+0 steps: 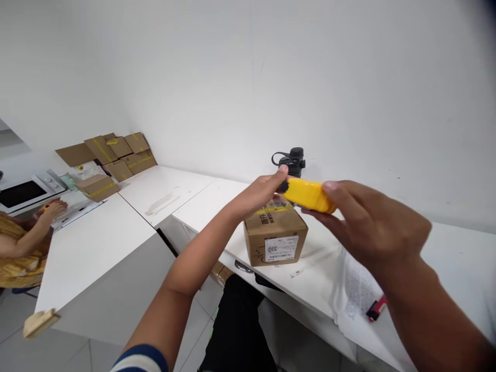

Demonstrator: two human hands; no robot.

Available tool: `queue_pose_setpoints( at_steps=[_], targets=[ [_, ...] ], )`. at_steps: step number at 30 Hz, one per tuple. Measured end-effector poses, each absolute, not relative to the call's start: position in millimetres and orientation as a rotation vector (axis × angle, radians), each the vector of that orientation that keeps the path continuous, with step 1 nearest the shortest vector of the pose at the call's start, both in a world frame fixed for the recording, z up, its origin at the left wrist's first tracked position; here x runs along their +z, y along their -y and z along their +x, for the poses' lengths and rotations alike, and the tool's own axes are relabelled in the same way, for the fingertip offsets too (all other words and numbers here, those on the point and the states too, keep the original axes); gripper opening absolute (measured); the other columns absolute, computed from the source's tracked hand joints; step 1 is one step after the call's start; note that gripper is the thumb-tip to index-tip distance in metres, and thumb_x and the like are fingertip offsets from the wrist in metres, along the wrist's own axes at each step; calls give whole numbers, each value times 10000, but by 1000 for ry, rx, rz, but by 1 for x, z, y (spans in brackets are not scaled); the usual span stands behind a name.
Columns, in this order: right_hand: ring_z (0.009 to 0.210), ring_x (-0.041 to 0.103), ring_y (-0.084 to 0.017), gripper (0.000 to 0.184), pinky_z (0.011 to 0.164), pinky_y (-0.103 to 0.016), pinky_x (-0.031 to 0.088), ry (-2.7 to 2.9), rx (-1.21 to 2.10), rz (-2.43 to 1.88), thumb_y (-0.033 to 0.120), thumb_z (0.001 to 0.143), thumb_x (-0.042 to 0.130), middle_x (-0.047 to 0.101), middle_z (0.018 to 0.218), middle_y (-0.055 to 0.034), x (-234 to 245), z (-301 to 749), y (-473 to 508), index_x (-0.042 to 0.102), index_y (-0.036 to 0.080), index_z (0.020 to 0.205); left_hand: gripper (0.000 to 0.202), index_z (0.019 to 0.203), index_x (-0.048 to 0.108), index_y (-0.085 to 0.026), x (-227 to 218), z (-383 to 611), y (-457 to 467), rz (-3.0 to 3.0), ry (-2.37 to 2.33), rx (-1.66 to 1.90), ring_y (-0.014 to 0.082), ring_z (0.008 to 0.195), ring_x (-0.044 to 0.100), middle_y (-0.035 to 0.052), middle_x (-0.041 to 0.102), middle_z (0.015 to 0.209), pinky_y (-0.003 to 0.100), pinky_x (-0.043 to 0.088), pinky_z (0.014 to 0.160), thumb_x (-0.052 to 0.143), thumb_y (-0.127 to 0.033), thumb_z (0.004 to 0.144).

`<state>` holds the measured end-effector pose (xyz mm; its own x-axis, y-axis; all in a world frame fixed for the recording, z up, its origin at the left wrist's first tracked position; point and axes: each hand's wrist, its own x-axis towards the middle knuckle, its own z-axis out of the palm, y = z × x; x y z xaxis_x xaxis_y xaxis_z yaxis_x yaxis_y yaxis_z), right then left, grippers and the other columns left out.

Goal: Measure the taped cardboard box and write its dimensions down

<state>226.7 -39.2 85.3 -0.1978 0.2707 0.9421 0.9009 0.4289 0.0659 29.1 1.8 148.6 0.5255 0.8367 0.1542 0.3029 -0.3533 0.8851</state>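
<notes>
Between my two hands, a glossy yellow block-like object point(306, 192) with a black patch at its left end is held up above the table. My left hand point(267, 187) pinches that left end, thumb on top, with the other fingers mostly hidden. At the right end, my right hand point(368, 222) grips it between thumb and forefinger. Just below and behind it sits a taped cardboard box point(275, 232) with a white printed label point(281, 249) on its front. A black bottle point(293, 157) with a loop on its lid stands behind the box, partly covered by my left hand.
Papers with handwriting point(358, 287) and a red-and-black item point(375, 309) lie at the right. Several cardboard boxes point(120, 147) are stacked against the wall at the left. Another person point(23, 248) works there beside a microwave point(27, 194). The white table point(209, 204) meets the wall.
</notes>
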Motion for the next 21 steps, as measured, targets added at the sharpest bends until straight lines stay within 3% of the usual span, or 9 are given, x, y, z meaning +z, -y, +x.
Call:
queue_pose_setpoints(
  at_steps=[3,6,8,10,11,13,16,18,21],
  targets=[
    [755,655,-269,521,584,-342,468,1601,-689,-1022,541,820,664,715,978,-114,81,239,22,582,265,1254,606,1216,613,-205,126,20,-12,2171,-1163,720,294,1270,485,120,607,1308,440,332,1089,369,-658,896],
    [752,649,-277,709,598,-365,497,1447,-528,-950,521,845,629,677,982,-162,73,246,1,393,188,1425,772,1402,473,-204,106,-10,-16,2289,-1419,588,363,1433,272,136,364,1543,508,157,1170,521,-690,805],
    [913,639,-331,768,658,-388,504,1328,-467,-903,486,853,621,624,1098,-224,69,247,-12,310,130,1458,796,1469,388,-218,96,-36,-6,2301,-1423,574,330,1470,206,111,260,1592,481,98,1196,490,-684,831],
    [1082,581,-370,705,724,-403,500,1211,-344,-866,483,867,596,546,1237,-258,68,244,-20,339,130,1420,742,1502,329,-258,84,-59,13,2277,-1384,708,269,1491,165,56,214,1612,423,70,1217,381,-674,889],
    [1077,585,-355,649,717,-395,501,1182,-206,-864,496,879,572,527,1265,-246,69,242,-23,362,156,1389,730,1517,291,-273,75,-67,23,2244,-1376,804,247,1498,137,32,184,1620,402,61,1224,329,-672,907],
    [835,637,-246,523,596,-340,490,1169,178,-855,538,897,519,565,1179,-169,72,239,-27,403,228,1302,760,1549,180,-275,51,-72,42,2167,-1354,963,228,1509,68,13,89,1636,389,53,1232,252,-685,913],
    [499,480,-104,441,429,-263,391,1260,734,-763,610,834,568,559,900,-12,75,238,-29,468,281,1110,894,1563,55,-212,4,-58,54,2103,-1234,1027,233,1511,3,62,-15,1636,398,49,1236,226,-747,867],
    [465,442,-93,463,409,-249,374,1392,962,-696,619,757,657,529,791,38,74,238,-28,497,278,1027,925,1561,108,-212,-24,-41,53,1992,-1166,1017,237,1511,18,81,13,1635,397,47,1237,282,-768,843],
    [572,562,-132,477,501,-273,472,1676,1112,-735,528,720,751,598,801,35,72,235,-23,520,269,1047,902,1553,157,-245,-42,-14,54,1646,-986,1166,235,1509,58,66,67,1637,422,127,1230,207,-792,838]
  ],
)
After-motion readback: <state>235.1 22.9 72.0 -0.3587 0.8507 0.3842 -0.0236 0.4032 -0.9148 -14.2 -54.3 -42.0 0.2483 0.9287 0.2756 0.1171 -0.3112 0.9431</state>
